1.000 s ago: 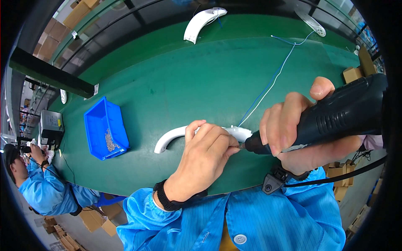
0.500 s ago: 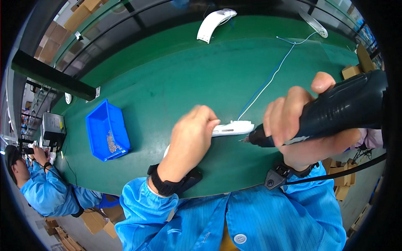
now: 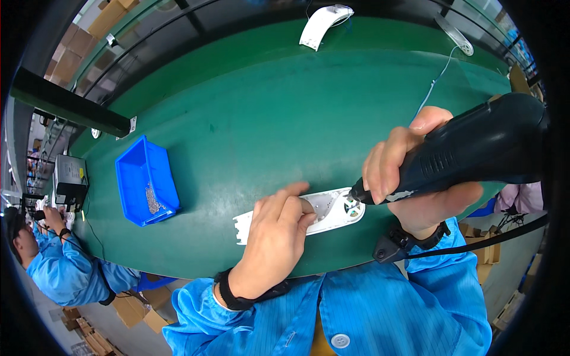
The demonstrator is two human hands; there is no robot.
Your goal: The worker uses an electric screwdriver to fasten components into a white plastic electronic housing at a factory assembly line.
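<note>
A long white plastic housing (image 3: 335, 216) lies on the green table in front of me, its hollow inside facing up. A round insert (image 3: 353, 207) sits in its right end. My left hand (image 3: 274, 240) rests across the housing's middle and grips it, covering part of the inside; the index finger sticks out past the far edge. In my right hand (image 3: 387, 163) is a black electric screwdriver (image 3: 481, 145), held level and pointing left. Its nose is at the round insert; whether the bit touches cannot be seen.
A blue bin (image 3: 164, 178) holding small metal pieces, seemingly screws, stands to the left. Far back are a curved white part (image 3: 322, 25) and a white part (image 3: 456, 37) with a blue-white cable (image 3: 433, 88). A person (image 3: 65, 255) works at far left, beside a black box (image 3: 71, 181).
The white housing has turned from its edge to lie flat, inside up. My left hand shifted its grip on it. The screwdriver's nose has moved up to the housing's right end.
</note>
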